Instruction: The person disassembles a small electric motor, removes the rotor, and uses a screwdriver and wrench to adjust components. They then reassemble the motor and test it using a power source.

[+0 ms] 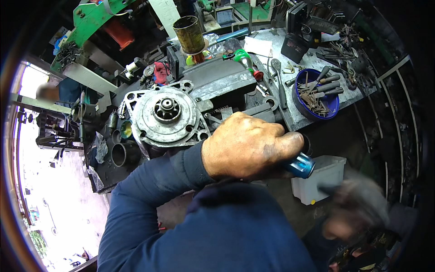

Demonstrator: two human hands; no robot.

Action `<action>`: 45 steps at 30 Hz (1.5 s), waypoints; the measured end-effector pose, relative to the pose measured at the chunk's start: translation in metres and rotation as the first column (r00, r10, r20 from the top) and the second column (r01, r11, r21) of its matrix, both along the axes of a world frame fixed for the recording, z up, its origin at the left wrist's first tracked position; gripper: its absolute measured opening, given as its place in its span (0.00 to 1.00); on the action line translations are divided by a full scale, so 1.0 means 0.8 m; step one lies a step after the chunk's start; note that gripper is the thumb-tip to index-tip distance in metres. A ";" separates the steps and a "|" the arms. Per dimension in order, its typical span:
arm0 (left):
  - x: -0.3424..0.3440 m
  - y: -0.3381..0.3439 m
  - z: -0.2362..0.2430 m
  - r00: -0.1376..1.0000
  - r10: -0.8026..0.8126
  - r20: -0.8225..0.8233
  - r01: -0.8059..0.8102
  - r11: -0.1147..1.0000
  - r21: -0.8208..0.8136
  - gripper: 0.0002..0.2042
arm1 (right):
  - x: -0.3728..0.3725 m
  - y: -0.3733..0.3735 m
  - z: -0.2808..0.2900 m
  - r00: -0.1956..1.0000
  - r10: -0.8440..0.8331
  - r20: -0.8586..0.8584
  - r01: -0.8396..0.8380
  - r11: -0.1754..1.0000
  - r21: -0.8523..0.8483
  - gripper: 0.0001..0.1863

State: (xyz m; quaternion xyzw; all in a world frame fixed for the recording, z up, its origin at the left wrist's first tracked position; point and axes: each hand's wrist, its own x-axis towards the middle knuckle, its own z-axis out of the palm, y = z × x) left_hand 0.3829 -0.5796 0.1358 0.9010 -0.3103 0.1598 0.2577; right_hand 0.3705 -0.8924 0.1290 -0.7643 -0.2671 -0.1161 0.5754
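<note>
Metallic blue shows beneath the thumb side of the left hand [249, 145]: a shiny cylinder [301, 166], wrapped in curled fingers, with enough covered that its exact kind is unclear. The right hand cannot be made out, so I cannot tell how it is held. The step in hand looks like carrying or positioning the cylinder, apart from the cast-metal housing [152, 120] with its central splined shaft [167, 105]. Any move from here seems to call for a firm hold and a lifted wrist, since the navy sleeve [149, 177] crosses just in front of the housing's near edge. To the right, the blue bowl [312, 116] of files sits at the workbench's [277, 40] front edge; below it, a white bin [317, 181] and a blurred figure [358, 206] narrow the open floor.
</note>
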 end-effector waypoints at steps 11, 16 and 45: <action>0.002 0.002 0.011 0.999 0.032 -0.030 -0.031 0.999 0.038 0.20 | 0.012 0.009 0.016 0.985 0.042 0.166 -0.039 0.999 -0.021 0.33; -0.001 0.004 0.010 0.997 0.055 -0.052 -0.052 0.997 0.055 0.20 | 0.019 -0.010 0.031 0.972 0.164 0.169 -0.195 0.963 0.186 0.23; 0.138 0.149 0.105 0.657 -0.231 -0.718 -0.652 0.306 -0.694 0.20 | 0.105 0.037 -0.081 0.973 0.068 -0.222 -0.020 0.977 0.213 0.32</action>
